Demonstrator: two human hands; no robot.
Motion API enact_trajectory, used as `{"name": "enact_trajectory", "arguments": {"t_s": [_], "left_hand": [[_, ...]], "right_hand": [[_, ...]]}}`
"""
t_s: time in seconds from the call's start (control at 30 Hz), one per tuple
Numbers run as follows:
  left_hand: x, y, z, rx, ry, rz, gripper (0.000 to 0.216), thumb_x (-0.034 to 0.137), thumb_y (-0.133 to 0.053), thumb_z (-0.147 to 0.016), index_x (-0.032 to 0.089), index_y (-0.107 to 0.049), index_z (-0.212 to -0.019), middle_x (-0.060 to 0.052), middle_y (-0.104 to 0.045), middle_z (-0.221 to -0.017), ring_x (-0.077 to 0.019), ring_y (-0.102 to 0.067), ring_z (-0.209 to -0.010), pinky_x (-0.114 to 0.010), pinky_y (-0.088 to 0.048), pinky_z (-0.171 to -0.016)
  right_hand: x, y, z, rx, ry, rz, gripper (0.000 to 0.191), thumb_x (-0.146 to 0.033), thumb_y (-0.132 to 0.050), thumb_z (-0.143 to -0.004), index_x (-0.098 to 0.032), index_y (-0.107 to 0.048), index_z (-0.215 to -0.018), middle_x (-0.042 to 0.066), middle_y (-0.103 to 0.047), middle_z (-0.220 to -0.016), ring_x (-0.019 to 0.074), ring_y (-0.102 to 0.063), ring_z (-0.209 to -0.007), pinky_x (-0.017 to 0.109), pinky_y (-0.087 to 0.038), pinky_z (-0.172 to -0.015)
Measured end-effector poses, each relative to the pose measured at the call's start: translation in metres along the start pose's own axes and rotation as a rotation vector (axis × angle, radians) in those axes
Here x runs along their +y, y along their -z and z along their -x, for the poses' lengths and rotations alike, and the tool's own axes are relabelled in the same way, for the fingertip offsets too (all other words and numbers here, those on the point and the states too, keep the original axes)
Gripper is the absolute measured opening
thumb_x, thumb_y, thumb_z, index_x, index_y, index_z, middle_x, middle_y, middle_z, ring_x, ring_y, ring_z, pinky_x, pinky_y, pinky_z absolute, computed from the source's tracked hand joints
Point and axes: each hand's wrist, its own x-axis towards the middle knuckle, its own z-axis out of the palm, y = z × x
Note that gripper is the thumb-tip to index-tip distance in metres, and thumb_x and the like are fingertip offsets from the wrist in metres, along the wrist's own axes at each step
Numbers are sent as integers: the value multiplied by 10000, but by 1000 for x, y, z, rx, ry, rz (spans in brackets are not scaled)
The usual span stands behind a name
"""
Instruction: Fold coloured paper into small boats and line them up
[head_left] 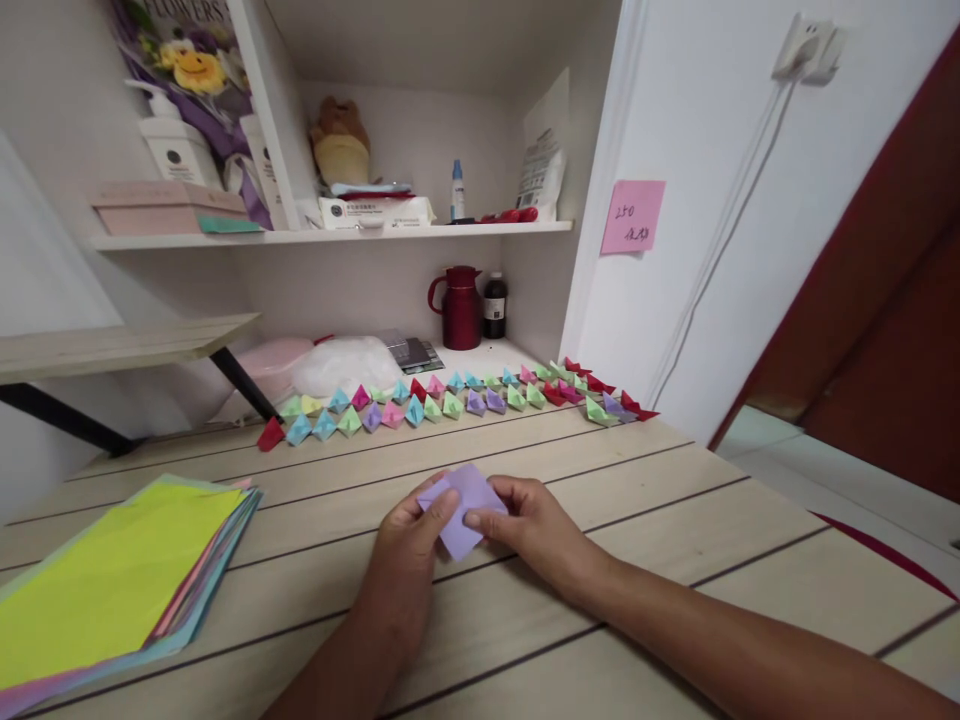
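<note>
Both my hands hold a small folded piece of lilac paper (466, 508) just above the wooden table (675, 520), near its middle. My left hand (409, 545) pinches the paper's left edge with thumb and fingers. From the other side, my right hand (525, 525) grips the right edge, thumb on top. A long row of small folded paper boats (450, 400) in pink, blue, green, purple and red lies along the table's far edge.
A stack of coloured paper sheets (112, 580), yellow-green on top, lies at the near left. A dark red jug (460, 308) and a dark bottle (494, 306) stand at the back. Above them, a shelf (330, 236) holds boxes and bottles. A pink note (632, 217) sticks to the wall.
</note>
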Motion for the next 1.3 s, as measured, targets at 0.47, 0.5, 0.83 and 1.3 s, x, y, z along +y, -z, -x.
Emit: {"name": "enact_trajectory", "arguments": {"t_s": [0.47,0.5,0.83,1.3], "left_hand": [[-11,14,-14,23,-215,-423,255,373,-755,-666,176,-753,-829,-67,-638,-1083,-229,-647,-947,-338,-526,-853],[-11,14,-14,14,-203,-415,259,371,-754,-671,174,-750,-838,-66,-649,-1064,-228,-648,-943,-336,-524,-853],[-3,11,-6,37,-691,-1024,107,134,-600,-734,230,-613,-778,-56,-628,-1050,-246,-576,-1082,-412,-455,-922],[16,22,-13,-159,-1105,-1691,230,95,-477,-872,216,-672,-858,-72,-709,-1037,-247,-632,-985,-542,-245,-1082]], "right_hand": [[-5,19,-2,24,91,92,314,-431,-780,-655,-165,-625,-720,-12,-591,-713,137,-498,-674,255,-387,-629],[-5,19,-2,26,100,116,301,-428,-767,-671,-164,-639,-740,-6,-602,-727,145,-510,-691,261,-399,-645],[-4,28,0,134,615,923,91,-137,-598,-809,-193,-644,-754,17,-613,-736,168,-541,-759,319,-353,-761],[2,30,-1,-23,889,1372,227,-148,-453,-921,-223,-658,-862,39,-628,-832,182,-484,-800,377,-312,-861]]}}
